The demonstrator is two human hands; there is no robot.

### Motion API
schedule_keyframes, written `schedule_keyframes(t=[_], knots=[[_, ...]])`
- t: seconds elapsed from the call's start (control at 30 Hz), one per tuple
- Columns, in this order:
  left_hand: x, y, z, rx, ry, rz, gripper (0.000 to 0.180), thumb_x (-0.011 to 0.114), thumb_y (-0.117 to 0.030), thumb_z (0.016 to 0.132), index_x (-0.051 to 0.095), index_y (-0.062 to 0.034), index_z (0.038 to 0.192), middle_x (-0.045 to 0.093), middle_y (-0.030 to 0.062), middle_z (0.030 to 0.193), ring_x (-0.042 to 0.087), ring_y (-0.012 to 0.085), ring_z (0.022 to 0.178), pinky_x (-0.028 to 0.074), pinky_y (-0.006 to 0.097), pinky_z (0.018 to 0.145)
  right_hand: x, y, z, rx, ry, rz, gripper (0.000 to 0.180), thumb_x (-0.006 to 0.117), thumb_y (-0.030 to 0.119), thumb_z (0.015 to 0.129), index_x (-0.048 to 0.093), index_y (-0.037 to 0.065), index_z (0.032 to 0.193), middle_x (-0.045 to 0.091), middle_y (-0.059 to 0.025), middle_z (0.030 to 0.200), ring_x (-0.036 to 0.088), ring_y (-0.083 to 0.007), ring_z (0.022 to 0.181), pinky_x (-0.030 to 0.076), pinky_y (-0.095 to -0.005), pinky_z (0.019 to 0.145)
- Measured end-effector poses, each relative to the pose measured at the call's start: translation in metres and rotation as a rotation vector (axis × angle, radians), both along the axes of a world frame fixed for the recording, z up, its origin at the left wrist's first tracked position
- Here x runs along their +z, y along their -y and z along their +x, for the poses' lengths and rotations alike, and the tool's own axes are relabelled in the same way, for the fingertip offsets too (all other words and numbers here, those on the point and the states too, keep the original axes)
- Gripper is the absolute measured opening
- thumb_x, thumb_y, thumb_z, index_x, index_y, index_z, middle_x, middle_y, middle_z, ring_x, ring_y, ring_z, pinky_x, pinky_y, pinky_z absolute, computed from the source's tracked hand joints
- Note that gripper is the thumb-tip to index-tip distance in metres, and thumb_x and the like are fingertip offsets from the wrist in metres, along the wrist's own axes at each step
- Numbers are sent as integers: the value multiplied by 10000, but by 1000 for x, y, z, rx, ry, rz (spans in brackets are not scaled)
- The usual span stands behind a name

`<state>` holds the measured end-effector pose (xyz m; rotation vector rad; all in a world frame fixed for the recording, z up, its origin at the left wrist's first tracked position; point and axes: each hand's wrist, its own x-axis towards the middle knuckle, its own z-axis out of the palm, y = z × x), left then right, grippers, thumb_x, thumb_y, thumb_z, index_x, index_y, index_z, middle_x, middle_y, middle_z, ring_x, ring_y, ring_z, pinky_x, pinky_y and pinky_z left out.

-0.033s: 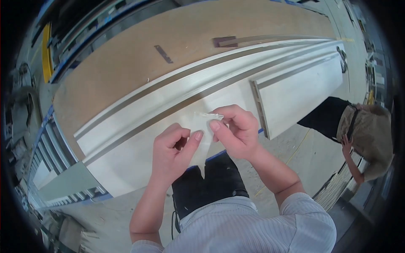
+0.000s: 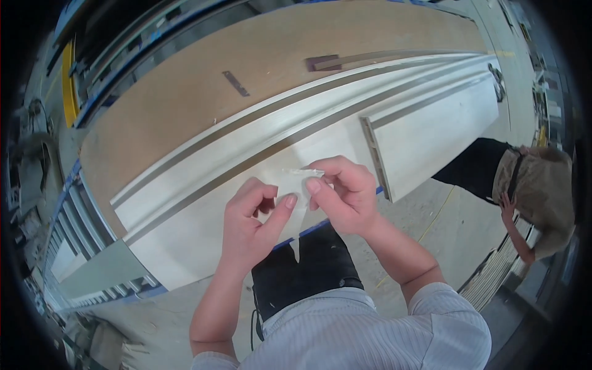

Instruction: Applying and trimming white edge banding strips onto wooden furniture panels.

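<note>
Between my hands, above the near edge of the pale panels, is a small piece of clear plastic (image 2: 301, 179), perhaps a little bag, with a crinkled upper edge. My right hand (image 2: 345, 196) pinches its right side between thumb and fingers. My left hand (image 2: 256, 213) is closed, with the thumb tip toward the bent index finger, at the plastic's left side. Whether anything lies inside the plastic is too small to tell. Beneath my hands lies a long off-white panel (image 2: 185, 246) with raised strips along it.
A brown-topped table (image 2: 160, 105) carries the panels. On it lie a small dark plate (image 2: 235, 84) and a thin strip on a dark block (image 2: 324, 63). A shorter white panel (image 2: 431, 132) rests at right. Rollers (image 2: 92, 216) stand at left. A person (image 2: 530, 197) stands at right.
The plastic's upper edge has dropped slightly between my fingers. The whole scene has shifted a little in the picture; my hands keep nearly the same pose.
</note>
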<state>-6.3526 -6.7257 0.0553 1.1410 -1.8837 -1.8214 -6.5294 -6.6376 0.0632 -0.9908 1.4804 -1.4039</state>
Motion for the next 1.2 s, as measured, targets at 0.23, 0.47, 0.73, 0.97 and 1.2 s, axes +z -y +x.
schedule_keyframes(t=[0.23,0.47,0.73,0.97,1.2], knots=[[33,-39,-31,-6,-222,20,58,671,-45,936,637,1,937,602,55,831,530,120,741,429,253,685,24,-56,-6,-87,33,26,110,586,5,971,668,-51,1019,688,-80,875,600,-81,621,461,-219,539],[-15,-10,-10,357,-157,285,107,578,-114,1019,536,-17,1003,677,90,894,638,147,759,509,272,706,-46,5,-31,48,-230,142,150,706,130,908,714,13,1001,687,-56,829,584,-114,724,473,-272,670],[-47,35,50,557,-150,315,149,565,-125,1027,529,-9,1111,735,150,950,714,179,782,574,304,705,-194,226,-16,178,-867,657,384,791,340,797,724,20,1000,728,-201,1001,693,-377,989,560,-439,844],[-45,45,98,622,-226,365,173,564,-121,1026,546,12,1137,734,153,963,711,161,788,571,287,700,-225,250,-6,166,-993,679,325,812,283,785,749,23,969,737,-186,978,704,-337,958,559,-411,843],[-45,56,149,640,-182,422,221,567,-120,1023,544,16,1197,729,131,956,702,155,787,571,286,704,-103,188,78,357,-474,55,121,711,42,890,593,30,911,657,-61,817,595,-168,722,489,-292,680]])
